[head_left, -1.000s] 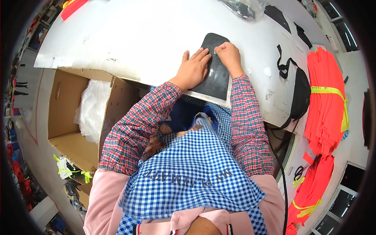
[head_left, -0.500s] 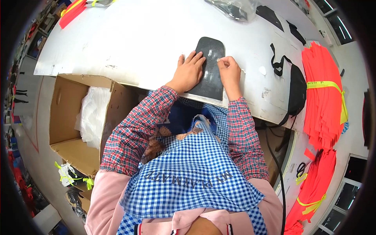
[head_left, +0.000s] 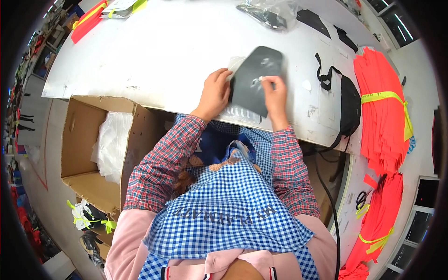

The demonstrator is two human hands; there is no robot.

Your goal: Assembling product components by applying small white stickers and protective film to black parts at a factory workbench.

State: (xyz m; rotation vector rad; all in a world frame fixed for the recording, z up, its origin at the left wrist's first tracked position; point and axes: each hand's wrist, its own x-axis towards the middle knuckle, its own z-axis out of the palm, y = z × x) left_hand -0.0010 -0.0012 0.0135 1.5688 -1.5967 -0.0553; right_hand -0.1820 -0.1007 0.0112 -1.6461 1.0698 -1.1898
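Panel: dark, round-cornered sheet (head_left: 255, 88) at upper centre of the frame, blurred by motion, above the near edge of the white table (head_left: 163, 60).
Change: half a second ago the panel lay flat and upright under the left palm; now it is turned, its top leaning right, and looks tilted.
Meaning: the palm no longer presses on it, so this seems a moment of shifting the panel rather than holding it down.
Pale sheet: striped and partly see-through, a strip (head_left: 237, 112) of it shows below the panel; whether the two are joined cannot be told.
Left hand: fingers bent at the panel's left edge (head_left: 215, 93); whether they grip it cannot be told.
Right hand: thumb and forefinger pinched together (head_left: 276, 98) over the panel's right part, on a small pale bit (head_left: 261, 79) too blurred to identify.
Cardboard box: open, left of centre (head_left: 77, 140), with crumpled translucent plastic (head_left: 112, 147) inside.
Clear bag: at the top, right of centre (head_left: 289, 10), with a dark item (head_left: 270, 19) in it.
Red bundle: right side, strapped in yellow-green (head_left: 380, 116).
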